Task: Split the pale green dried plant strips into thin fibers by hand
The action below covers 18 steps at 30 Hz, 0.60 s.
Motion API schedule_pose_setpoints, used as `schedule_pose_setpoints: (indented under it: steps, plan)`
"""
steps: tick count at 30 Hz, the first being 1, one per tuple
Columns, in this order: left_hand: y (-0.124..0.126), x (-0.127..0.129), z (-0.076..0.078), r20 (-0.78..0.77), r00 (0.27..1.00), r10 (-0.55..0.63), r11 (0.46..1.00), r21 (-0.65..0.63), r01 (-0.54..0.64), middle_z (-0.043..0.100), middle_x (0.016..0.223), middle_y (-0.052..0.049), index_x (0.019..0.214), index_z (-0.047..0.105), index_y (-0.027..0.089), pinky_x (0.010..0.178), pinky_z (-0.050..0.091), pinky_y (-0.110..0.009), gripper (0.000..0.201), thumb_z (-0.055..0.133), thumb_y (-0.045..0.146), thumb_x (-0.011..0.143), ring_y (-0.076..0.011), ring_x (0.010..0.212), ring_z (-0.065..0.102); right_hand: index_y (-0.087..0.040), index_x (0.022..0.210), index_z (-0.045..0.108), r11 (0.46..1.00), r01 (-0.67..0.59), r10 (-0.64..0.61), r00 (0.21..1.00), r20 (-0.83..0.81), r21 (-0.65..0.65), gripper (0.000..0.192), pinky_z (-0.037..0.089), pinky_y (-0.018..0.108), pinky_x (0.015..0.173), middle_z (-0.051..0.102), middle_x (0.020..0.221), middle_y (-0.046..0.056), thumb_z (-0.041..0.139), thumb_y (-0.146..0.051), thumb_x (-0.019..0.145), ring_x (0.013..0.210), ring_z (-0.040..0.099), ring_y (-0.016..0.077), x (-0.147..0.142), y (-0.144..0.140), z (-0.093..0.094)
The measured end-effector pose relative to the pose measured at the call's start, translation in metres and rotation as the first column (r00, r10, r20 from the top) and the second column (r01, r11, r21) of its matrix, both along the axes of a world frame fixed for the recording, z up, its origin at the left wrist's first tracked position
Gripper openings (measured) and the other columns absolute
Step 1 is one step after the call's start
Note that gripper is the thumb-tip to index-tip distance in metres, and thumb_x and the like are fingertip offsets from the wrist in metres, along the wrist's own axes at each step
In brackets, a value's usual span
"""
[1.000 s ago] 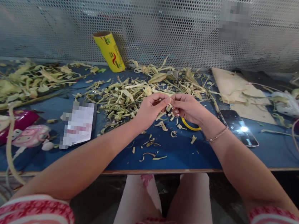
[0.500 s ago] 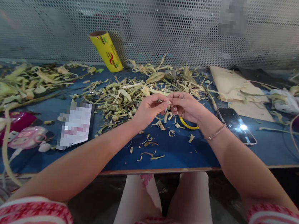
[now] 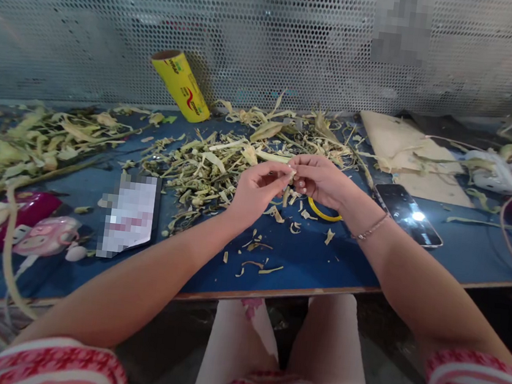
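L hand [image 3: 256, 189] + R hand [image 3: 319, 179] pinch small plant strip [image 3: 291, 176], frame ctr | prob light, limp, tears easy | grip by ends, fingertips | trimmings pile [image 3: 213, 165] behind, ctr-left

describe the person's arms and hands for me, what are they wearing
Both arms are bare from short sleeves in red and white stripes. The right wrist carries a thin chain bracelet. The left hand and right hand wear no gloves; no rings can be made out.

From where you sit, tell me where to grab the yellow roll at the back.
Take the yellow roll around its bare middle, coming from the front. It leans tilted against the mesh wall, open end up, so the back is blocked and its sides stand free.
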<state>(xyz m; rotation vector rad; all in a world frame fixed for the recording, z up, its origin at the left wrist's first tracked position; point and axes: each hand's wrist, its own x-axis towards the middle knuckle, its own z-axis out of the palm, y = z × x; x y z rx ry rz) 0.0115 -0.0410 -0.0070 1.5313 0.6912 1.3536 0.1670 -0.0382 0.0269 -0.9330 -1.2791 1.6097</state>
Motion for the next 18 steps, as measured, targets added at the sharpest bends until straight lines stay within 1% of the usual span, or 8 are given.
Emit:
schedule_pose_setpoints:
  steps: [3, 7, 10, 14, 18]
  plan:
    - [-0.0003, -0.0014, 0.0009, -0.021, 0.999, -0.026, 1.0, 0.007, 0.026, 0.06, 0.063, 0.001, 0.08, 0.072, 0.023, 0.052, 0.043, -0.025, 0.015, 0.073, 0.037, 0.074, -0.0088, 0.052, 0.05, -0.015, 0.071, 0.057, 1.0, 0.002, -0.001, 1.0, -0.02, 0.003, 0.015, 0.037, 0.014, 0.043, 0.05, 0.055, -0.004, 0.066, -0.018, 0.083, 0.046, 0.041, 0.0026, 0.0007, 0.0004, -0.0006]
    - [0.0017, -0.0018, -0.0017, 0.003, 0.996, -0.094, 0.995, -0.028, 0.094, 0.057, 0.059, 0.001, 0.082, 0.073, 0.022, 0.052, 0.042, -0.025, 0.019, 0.07, 0.041, 0.077, -0.0091, 0.052, 0.051, -0.015, 0.071, 0.056, 1.0, -0.015, 0.015, 1.0, -0.013, 0.019, 0.018, 0.038, 0.015, 0.044, 0.051, 0.057, -0.003, 0.066, -0.022, 0.085, 0.047, 0.041, 0.003, 0.002, 0.001, -0.0026]
    - [0.0027, -0.0013, -0.0024, 0.014, 0.994, -0.104, 0.994, -0.041, 0.105, 0.057, 0.058, 0.002, 0.08, 0.072, 0.022, 0.051, 0.042, -0.023, 0.02, 0.072, 0.041, 0.075, -0.0079, 0.051, 0.05, -0.015, 0.072, 0.056, 0.999, -0.027, 0.027, 1.0, -0.013, 0.028, 0.018, 0.038, 0.014, 0.045, 0.05, 0.055, -0.004, 0.066, -0.023, 0.085, 0.048, 0.042, 0.0031, 0.0027, 0.0012, -0.0037]
    - [0.0021, 0.0, -0.0008, 0.067, 0.989, -0.13, 0.985, -0.103, 0.137, 0.058, 0.062, 0.002, 0.074, 0.069, 0.02, 0.052, 0.043, -0.022, 0.021, 0.077, 0.039, 0.07, -0.0063, 0.052, 0.049, -0.014, 0.073, 0.057, 0.998, -0.046, 0.047, 0.999, -0.016, 0.041, 0.017, 0.038, 0.013, 0.045, 0.05, 0.055, -0.004, 0.066, -0.023, 0.085, 0.048, 0.042, 0.0026, 0.0033, 0.0008, -0.004]
    - [0.0006, 0.0019, 0.0, 0.117, 0.982, -0.151, 0.971, -0.167, 0.169, 0.055, 0.058, 0.004, 0.073, 0.067, 0.019, 0.053, 0.043, -0.021, 0.021, 0.078, 0.035, 0.069, -0.0057, 0.052, 0.049, -0.014, 0.073, 0.057, 0.999, -0.039, 0.04, 0.999, -0.017, 0.037, 0.017, 0.038, 0.013, 0.045, 0.05, 0.056, -0.004, 0.066, -0.023, 0.085, 0.049, 0.043, 0.0025, 0.0037, 0.0012, -0.0048]
